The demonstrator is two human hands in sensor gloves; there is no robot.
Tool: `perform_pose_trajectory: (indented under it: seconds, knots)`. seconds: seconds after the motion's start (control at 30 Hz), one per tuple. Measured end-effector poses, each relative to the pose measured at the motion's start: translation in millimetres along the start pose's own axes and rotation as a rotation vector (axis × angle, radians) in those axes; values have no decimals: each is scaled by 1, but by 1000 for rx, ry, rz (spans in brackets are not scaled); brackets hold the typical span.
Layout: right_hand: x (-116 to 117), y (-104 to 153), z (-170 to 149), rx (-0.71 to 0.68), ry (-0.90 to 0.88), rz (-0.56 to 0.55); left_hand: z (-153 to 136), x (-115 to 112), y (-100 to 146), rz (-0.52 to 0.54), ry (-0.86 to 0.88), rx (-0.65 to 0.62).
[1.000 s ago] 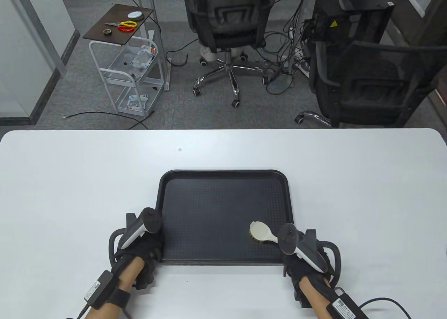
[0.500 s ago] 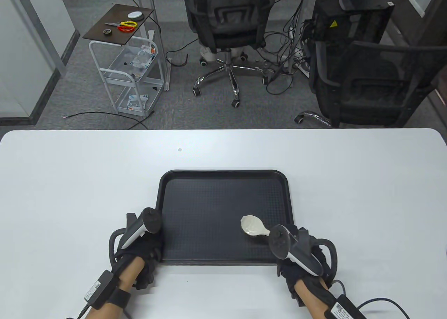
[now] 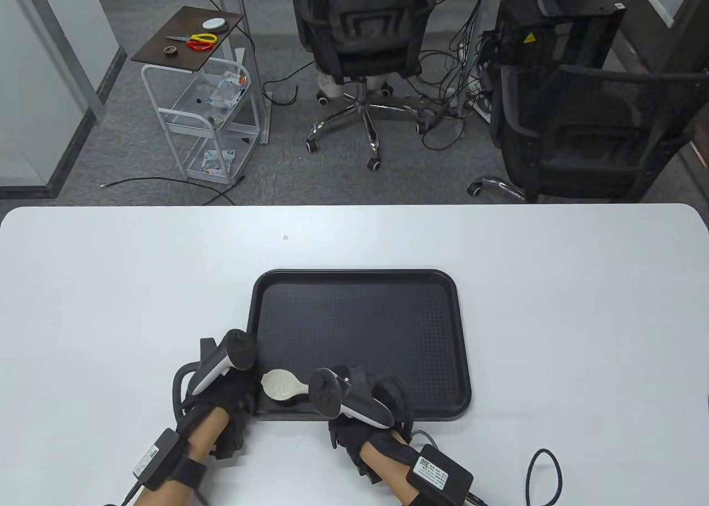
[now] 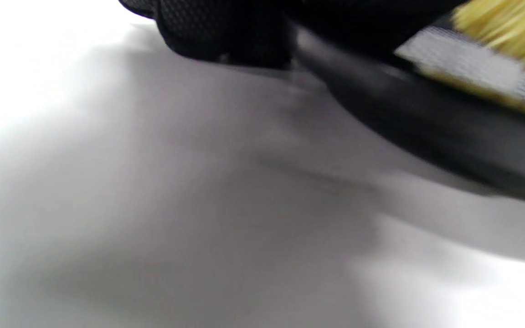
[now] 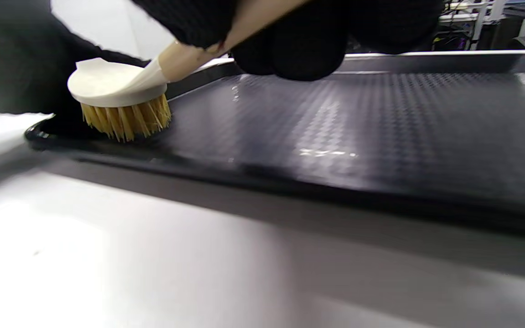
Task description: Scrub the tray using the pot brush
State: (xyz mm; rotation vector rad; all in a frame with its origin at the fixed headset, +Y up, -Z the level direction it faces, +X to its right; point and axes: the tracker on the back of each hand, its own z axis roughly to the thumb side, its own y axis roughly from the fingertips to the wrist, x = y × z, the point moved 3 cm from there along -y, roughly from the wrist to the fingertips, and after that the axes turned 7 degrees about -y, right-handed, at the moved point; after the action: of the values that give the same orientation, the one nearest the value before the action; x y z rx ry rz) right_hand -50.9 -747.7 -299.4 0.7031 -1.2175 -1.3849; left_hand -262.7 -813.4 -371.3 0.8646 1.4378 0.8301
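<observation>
Tray point(image 3: 360, 329) — black, textured, glossy rim

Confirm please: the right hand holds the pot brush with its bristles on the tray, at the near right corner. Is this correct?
One detail is wrong. The right hand holds the pot brush bristles-down on the tray, but at the near left corner, beside the left hand, as the table view shows.

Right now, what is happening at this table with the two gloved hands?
A person is scrubbing a black tray with a pot brush. The right hand grips the brush handle, and the yellow bristles press on the tray floor at its near left corner. The left hand rests at that same corner of the tray, apparently to steady it on the white table.
</observation>
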Motion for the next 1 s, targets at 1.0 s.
perform_pose_trajectory:
  seconds: [1.0]
  knots:
    - [-69,103,-231,455,-9,7,0,0,-1,0,3,2]
